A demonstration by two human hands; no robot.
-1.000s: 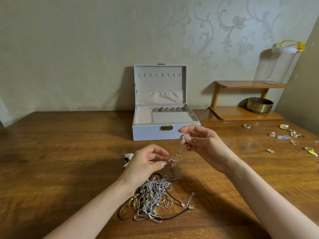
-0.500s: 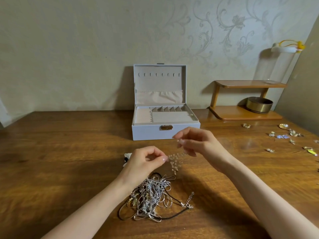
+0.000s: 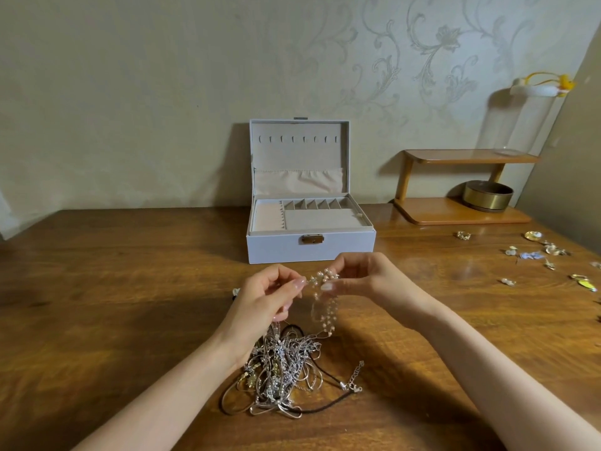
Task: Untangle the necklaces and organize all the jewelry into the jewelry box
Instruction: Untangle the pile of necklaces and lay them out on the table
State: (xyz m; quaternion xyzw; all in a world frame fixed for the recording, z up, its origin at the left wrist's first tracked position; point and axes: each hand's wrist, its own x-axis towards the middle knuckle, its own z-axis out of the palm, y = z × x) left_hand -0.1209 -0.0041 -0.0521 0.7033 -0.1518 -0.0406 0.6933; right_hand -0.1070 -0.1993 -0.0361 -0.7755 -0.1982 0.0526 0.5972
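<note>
Pearly beads on a fine wire make up the strand (image 3: 322, 288) held in the air between both hands, just near of the box. The left hand (image 3: 263, 304) pinches one end between thumb and forefinger, the other fingers curled in; the right hand (image 3: 364, 281) pinches the bunched beads at the top in the same narrow grip. From there the strand hangs in a loose loop towards the tangle (image 3: 286, 369) below.

That tangle lies on the table (image 3: 113, 304) under the left wrist: thin silver chains, snake-like and shiny, knotted with a black cord and a few small gold charms. A short chain with a clasp sticks out on its right.

At the far middle stands the box (image 3: 310, 249), pale grey, rectangular, with a brass latch. Its lid is upright, lined in soft beige cloth with a row of hooks and a gathered pocket. The tray holds ring rolls on the left and small slots along the back.

Small gold and silver pieces (image 3: 546, 252) lie scattered at the right, well apart from the hands. The table is dark, glossy wood with a strong grain.
</note>
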